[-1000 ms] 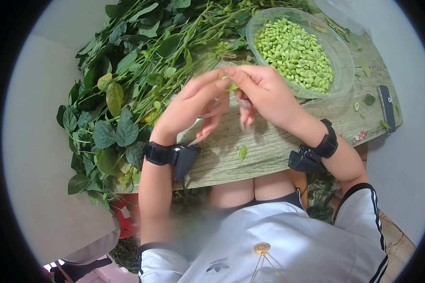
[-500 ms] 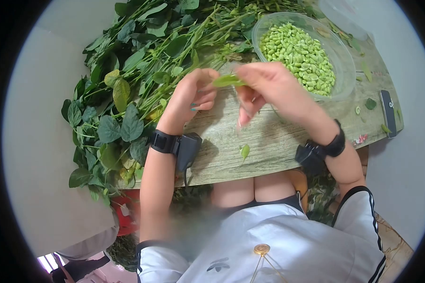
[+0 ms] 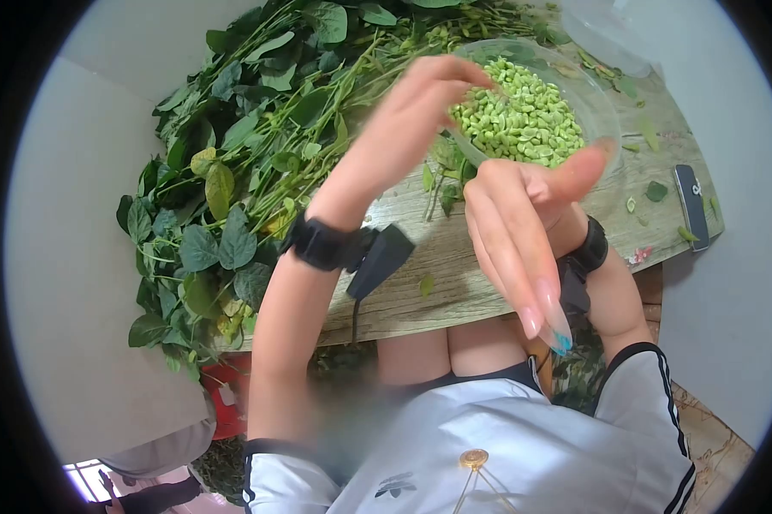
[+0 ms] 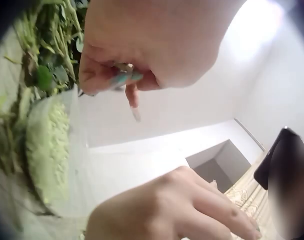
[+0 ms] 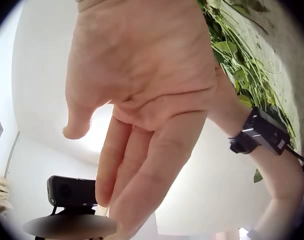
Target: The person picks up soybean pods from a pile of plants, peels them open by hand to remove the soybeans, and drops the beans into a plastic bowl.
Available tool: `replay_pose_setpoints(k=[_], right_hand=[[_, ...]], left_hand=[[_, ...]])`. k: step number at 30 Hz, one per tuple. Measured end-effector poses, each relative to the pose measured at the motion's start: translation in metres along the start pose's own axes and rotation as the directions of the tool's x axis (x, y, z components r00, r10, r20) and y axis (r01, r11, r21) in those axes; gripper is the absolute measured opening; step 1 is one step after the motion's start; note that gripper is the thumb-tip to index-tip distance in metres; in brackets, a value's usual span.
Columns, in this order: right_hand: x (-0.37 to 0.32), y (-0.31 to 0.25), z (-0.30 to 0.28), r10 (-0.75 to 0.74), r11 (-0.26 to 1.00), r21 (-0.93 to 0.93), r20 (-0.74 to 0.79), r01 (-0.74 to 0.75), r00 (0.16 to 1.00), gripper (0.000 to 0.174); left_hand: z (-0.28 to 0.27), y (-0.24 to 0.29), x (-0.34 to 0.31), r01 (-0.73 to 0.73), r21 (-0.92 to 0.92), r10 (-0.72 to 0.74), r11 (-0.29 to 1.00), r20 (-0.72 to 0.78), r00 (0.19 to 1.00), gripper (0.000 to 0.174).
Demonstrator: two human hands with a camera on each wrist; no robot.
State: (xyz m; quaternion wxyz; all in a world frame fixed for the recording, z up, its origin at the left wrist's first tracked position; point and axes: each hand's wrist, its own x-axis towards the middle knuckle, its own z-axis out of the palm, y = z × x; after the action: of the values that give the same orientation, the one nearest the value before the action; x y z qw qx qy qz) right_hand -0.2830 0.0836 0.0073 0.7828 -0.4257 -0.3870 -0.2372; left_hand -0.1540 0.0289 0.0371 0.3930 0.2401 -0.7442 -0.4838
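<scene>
My left hand (image 3: 424, 111) reaches over the near left rim of a clear plastic bowl (image 3: 604, 116) full of shelled green beans (image 3: 531, 120). It is blurred in the head view; in the left wrist view the fingers bend in toward the thumb, with teal nails (image 4: 124, 78) showing, and I cannot tell whether a bean is between them. Closer to me, my right hand (image 3: 518, 223) is raised in front of the bowl. Its fingers are straight and together, the thumb out to the side, and the palm (image 5: 142, 65) in the right wrist view holds nothing.
Leafy bean plants (image 3: 257, 146) are heaped along the table's left and back. A small green pod (image 3: 426, 284) lies on the wooden table (image 3: 386, 300) near its front edge. A dark phone (image 3: 692, 206) lies at the right; a clear container (image 3: 604, 38) stands at the back right.
The left hand has moved right and away from me, to the bowl. The right hand, which held a green pod, has come nearer and opened out; the pod is gone from its fingers.
</scene>
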Motion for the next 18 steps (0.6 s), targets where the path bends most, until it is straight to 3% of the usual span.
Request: replay_pose_setpoints(k=[1,3,4,5,7,9,11,12,14,15,17,18], right_hand=[[-0.001,0.001,0.001,-0.104,0.995,-0.003,-0.067,0.104,0.992,0.09],[-0.003,-0.006,0.002,-0.058,0.998,-0.001,-0.104,0.058,0.993,0.091],[-0.005,-0.008,0.003,-0.013,1.0,0.006,-0.146,0.014,0.989,0.092],[-0.005,-0.009,0.004,-0.017,1.0,0.002,-0.144,0.018,0.989,0.092],[-0.005,-0.011,0.007,0.048,0.998,-0.037,-0.225,-0.058,0.973,0.093],[-0.006,-0.011,0.01,0.045,0.996,-0.062,-0.247,-0.062,0.968,0.096],[-0.006,-0.011,0.011,0.089,0.988,-0.094,-0.32,-0.126,0.943,0.098],[-0.007,-0.008,0.007,0.086,0.988,-0.093,-0.316,-0.121,0.945,0.098],[-0.011,-0.002,-0.006,0.047,0.991,-0.115,-0.149,-0.064,0.988,0.099],[-0.011,-0.003,-0.005,0.045,0.991,-0.118,-0.149,-0.063,0.988,0.099],[-0.01,-0.003,-0.002,0.157,0.958,-0.186,-0.288,-0.216,0.945,0.095],[-0.007,-0.003,0.002,0.21,0.938,-0.19,-0.351,-0.289,0.912,0.083]], left_hand=[[0.008,-0.001,0.009,-0.005,0.005,0.005,1.0,0.0,1.0,0.028],[0.021,-0.006,0.021,-0.232,0.349,0.178,0.908,0.18,0.967,0.034],[0.023,-0.008,0.025,-0.262,0.426,0.195,0.866,0.194,0.961,0.034],[0.023,-0.011,0.026,-0.264,0.426,0.195,0.865,0.199,0.96,0.034],[0.019,-0.012,0.026,-0.105,0.4,0.072,0.91,0.096,0.993,0.034],[0.008,-0.022,0.023,-0.107,0.403,0.086,0.909,0.068,0.994,0.031],[-0.004,-0.029,0.018,-0.229,0.577,0.274,0.784,0.008,0.962,0.027],[-0.007,-0.026,0.013,-0.172,0.498,0.227,0.85,-0.051,0.973,0.034],[-0.019,-0.019,0.006,-0.157,0.549,0.241,0.821,-0.085,0.967,0.036],[-0.026,-0.017,0.004,-0.145,0.595,0.261,0.79,-0.114,0.959,0.038],[-0.039,-0.021,-0.004,-0.101,0.613,0.242,0.784,-0.151,0.958,0.034],[-0.044,-0.028,-0.006,-0.06,0.628,0.228,0.776,-0.192,0.954,0.033]])
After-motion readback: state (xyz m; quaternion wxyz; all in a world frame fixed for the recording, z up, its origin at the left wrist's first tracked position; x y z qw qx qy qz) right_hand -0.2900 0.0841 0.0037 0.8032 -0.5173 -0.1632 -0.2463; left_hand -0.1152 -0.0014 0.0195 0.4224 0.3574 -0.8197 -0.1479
